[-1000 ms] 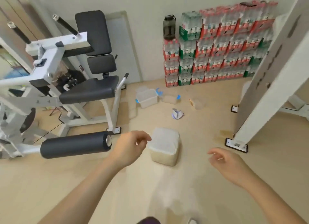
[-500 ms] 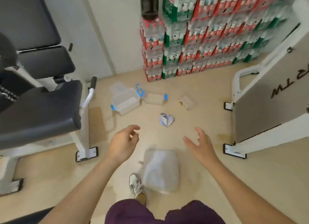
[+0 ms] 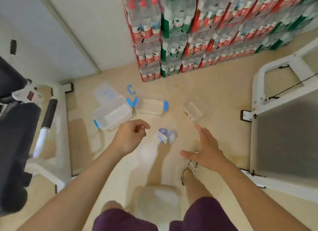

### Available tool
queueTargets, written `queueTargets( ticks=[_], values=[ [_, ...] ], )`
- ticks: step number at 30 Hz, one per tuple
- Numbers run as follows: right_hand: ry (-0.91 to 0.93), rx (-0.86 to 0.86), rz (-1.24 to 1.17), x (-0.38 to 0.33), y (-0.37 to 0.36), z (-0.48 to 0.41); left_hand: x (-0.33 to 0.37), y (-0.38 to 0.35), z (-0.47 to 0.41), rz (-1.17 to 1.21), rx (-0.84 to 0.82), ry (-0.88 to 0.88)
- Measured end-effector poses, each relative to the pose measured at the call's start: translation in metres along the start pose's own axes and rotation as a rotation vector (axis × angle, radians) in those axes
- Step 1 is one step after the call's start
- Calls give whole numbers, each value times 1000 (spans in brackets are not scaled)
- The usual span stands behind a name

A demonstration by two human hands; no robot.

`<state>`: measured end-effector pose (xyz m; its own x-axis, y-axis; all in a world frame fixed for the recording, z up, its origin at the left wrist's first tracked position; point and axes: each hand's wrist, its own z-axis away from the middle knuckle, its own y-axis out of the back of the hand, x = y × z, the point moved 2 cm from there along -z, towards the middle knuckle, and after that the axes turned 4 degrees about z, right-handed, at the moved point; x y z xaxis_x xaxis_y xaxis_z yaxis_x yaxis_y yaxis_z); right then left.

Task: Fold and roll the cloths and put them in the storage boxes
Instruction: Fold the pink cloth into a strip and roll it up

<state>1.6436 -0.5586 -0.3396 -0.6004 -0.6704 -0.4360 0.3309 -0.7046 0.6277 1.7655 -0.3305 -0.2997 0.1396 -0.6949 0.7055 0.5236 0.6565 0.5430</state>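
Note:
A small crumpled lilac cloth lies on the beige floor between my hands. My left hand hovers just left of it, fingers loosely curled, holding nothing. My right hand is to the cloth's right with fingers spread and empty. Beyond them stand clear storage boxes with blue clips: a larger one at the left and a smaller one in the middle. A small clear container lies tilted further right. A white lidded box sits between my legs.
Stacked packs of water bottles stand against the far wall. A gym machine with black pads is at the left, and a white machine frame at the right. A loose clear lid and a blue clip lie near the boxes.
The view has moved forward and tilted down; the boxes and cloth are nearer. The white lidded box now lies between my legs. Both hands have reached toward the lilac cloth.

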Motion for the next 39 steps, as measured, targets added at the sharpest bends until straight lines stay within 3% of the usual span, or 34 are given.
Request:
queueTargets(
  ticks=[4, 7, 9, 15, 17, 20, 22, 26, 29, 32, 35, 39],
  values=[
    [-21, -134, 97, 29, -15, -113, -39, -67, -97, -125, -130, 53],
    [-14, -143, -32, 57, -57, -199, -87, -125, -166, -163, -219, 155],
    [-36, -155, -137, 77, -97, -252, -123, -166, -213, -60, -253, 211],
    [-187, -41, -232, 144, -226, -390, -255, -305, -349, -335, -378, 121],
    [-149, -37, -210, 153, -260, -424, -300, -348, -378, -532, -395, 57],
    [-47, -38, -147, 161, -301, -465, -357, -389, -399, -594, -401, 97],
    [-23, -54, -64, 170, -326, -483, -381, -402, -400, -648, -369, 24],
    [-68, -9, 36, 182, -356, -491, -398, -393, -395, -640, -339, -65],
    [-194, 81, -383, 181, -343, -477, -371, -355, -397, -333, -326, -54],
    [-289, 67, -788, 166, -308, -458, -332, -308, -387, 62, -270, 47],
    [-170, 31, -1010, 145, -245, -435, -285, -253, -376, 270, -332, 48],
    [12, 64, -909, 104, -160, -389, -225, -184, -343, 222, -361, -87]
  ],
)
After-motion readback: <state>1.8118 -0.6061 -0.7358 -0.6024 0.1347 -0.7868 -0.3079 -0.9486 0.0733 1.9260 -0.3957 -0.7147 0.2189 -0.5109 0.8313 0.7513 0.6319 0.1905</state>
